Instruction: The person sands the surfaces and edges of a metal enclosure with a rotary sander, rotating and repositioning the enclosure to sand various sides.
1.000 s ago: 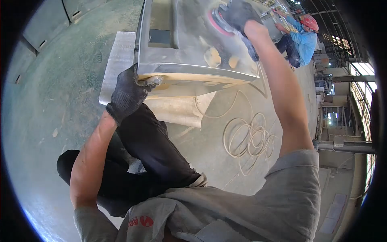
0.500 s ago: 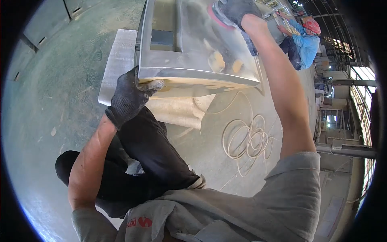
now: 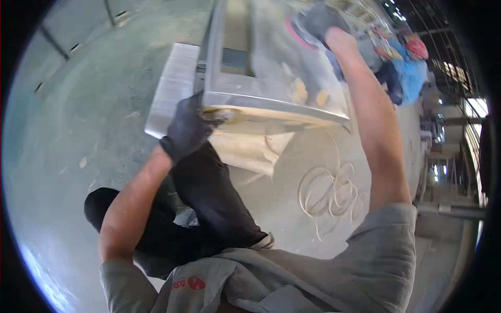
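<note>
Lying at the top of the view, a metal panel is pierced by a rectangular opening and marked by yellowish patches. Its near left corner is grasped by the gloved left hand; the small whitish thing by those fingers is too blurred to be made out. A round tool with a pink rim is gripped from above by the gloved right hand, over the panel's far right part. Around the work, the way is hemmed in: a silvery board is set just beside the panel's left edge, a pale sheet is seen below its near edge, and the bent legs are placed close under the left hand. Beyond the right forearm, space is taken up by a co-worker in blue. The near edge is banded with yellow. Below its right corner, the floor is cluttered by a loosely coiled hose; its widest stretch is seen to the left.
</note>
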### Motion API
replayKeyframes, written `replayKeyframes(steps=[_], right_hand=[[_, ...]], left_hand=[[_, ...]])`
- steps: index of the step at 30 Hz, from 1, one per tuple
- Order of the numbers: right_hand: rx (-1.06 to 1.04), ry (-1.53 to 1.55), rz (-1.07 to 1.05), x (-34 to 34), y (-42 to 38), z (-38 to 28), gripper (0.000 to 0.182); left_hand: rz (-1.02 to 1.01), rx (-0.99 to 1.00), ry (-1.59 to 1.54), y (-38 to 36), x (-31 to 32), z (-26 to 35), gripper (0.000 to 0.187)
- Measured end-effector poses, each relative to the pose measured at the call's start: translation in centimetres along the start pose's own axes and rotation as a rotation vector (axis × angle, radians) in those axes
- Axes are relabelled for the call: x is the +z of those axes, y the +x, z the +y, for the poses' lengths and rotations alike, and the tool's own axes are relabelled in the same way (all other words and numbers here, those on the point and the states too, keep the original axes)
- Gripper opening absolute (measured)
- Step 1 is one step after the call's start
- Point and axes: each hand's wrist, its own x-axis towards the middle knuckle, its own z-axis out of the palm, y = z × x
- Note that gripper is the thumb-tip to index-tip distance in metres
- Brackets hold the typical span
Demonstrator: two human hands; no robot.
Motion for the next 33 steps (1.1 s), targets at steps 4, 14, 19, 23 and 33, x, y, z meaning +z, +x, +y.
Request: replayKeyframes(steps=[4,14,19,23,33], right_hand=[[0.118,0.122,0.09,-2.8,-4.7,-3.7,0.055],[0.29,0.131,0.081,-2.0,-3.7,-0.5,0.062],[0.137,0.094,0.078,-5.0,-8.5,-5.8,0.053],[0.143,0.167,0.065,-5.6,-3.9,-6.0,0.055],[0.322,0.162,0.002,-5.0,-2.8,-4.0,0.059]], left_hand=[[-0.002,-0.054,0.052,0.3,0.9,0.2,0.041],[-0.045,-0.182,0.037,0.5,0.0,0.8,0.044],[-0.074,-0.22,0.044,0.7,0.6,0.4,0.046],[-0.042,-0.194,0.012,0.7,0.7,-0.4,0.046],[-0.074,-0.23,0.036,0.6,0.0,0.9,0.053]])
